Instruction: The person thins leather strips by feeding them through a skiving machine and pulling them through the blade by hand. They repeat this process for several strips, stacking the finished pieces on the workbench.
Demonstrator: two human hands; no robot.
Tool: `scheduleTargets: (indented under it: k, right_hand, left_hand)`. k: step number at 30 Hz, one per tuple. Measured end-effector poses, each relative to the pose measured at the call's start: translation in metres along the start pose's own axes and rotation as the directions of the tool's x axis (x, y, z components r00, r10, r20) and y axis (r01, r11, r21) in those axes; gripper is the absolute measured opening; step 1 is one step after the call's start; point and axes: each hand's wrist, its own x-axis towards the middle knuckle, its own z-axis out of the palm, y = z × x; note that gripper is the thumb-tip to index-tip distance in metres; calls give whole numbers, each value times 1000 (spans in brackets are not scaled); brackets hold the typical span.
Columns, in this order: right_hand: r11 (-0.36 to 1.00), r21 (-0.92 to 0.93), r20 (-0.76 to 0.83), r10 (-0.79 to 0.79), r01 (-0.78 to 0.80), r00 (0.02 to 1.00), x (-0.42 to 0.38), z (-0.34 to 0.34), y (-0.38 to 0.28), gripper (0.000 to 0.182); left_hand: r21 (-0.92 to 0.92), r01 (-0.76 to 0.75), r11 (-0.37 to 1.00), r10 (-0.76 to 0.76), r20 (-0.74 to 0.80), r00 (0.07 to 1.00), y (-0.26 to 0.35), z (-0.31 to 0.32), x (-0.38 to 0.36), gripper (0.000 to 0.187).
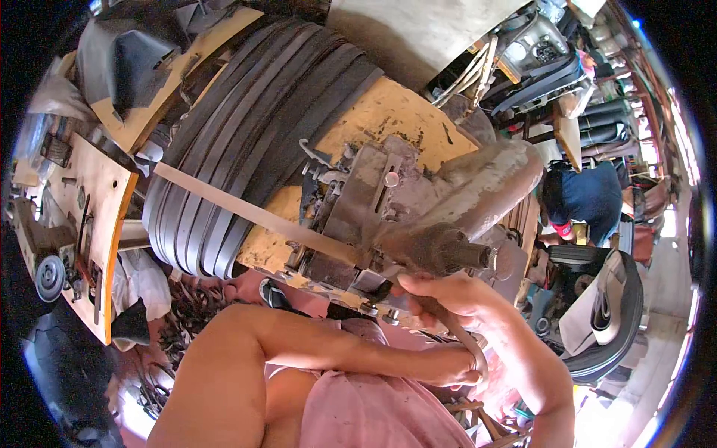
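A long light-brown leather-like strap [254, 213] lies across a stack of dark strips and enters a grimy metal bench machine [373, 194]. What looks like its other part emerges on the right and bends down to my hands. Close beside the machine's outlet, my right hand [455, 295] is closed around that strap, with the thumb toward the machine. Lower down, my left hand [457, 366] reaches across my body and its fist grips the strap too. How the strap passes inside the machine is hidden.
Dark strips [224, 134] are piled across the wooden bench [418, 112]. A board with a wheel [51, 278] stands at left. On the right are rolled material [597, 321] and a person in dark blue [586, 198] bending over. Dark scraps [190, 313] lie below the bench.
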Motion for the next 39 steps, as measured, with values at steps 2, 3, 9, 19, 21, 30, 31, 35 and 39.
scheduleTargets:
  k: [2, 3, 9, 19, 21, 30, 31, 35, 39]
  right_hand:
    - [998, -16, -20, -67, 67, 998, -8, -8, 13, 37]
    - [991, -24, -35, -135, 134, 990, -13, -13, 21, 34]
    - [921, -322, -187, -289, 219, 939, -66, -17, 57, 31]
    - [901, -369, -318, -353, 227, 880, -136, -37, 119, 24]
    - [912, -294, -311, -374, 286, 874, -147, -48, 141, 25]
    - [934, -141, -330, -357, 328, 874, -177, -90, 229, 60]
    - [936, -114, -351, -351, 332, 868, -180, -95, 238, 59]
    - [908, 121, -385, -329, 400, 863, -189, -115, 278, 49]
    - [952, 109, -463, -207, 287, 862, -192, -127, 306, 43]
  left_hand:
    - [199, -388, 900, 403, -38, 914, -63, 27, 22, 28]
    - [244, -477, 844, 500, -39, 865, -77, 32, 24, 28]
    - [226, 291, 930, -321, 108, 941, 5, -49, -51, 54]
    - [-650, 90, 754, -243, -148, 959, 27, -72, -112, 62]
    - [-690, 73, 720, -242, -151, 959, 24, -71, -110, 60]
    - [-754, 42, 656, -336, -242, 910, 18, -67, -102, 43]
    - [-754, -6, 657, -324, -289, 901, 16, -67, -101, 41]
    - [-745, -15, 667, -326, -309, 893, 21, -71, -96, 42]
    - [-764, 91, 639, -406, -235, 883, 27, -58, -80, 43]
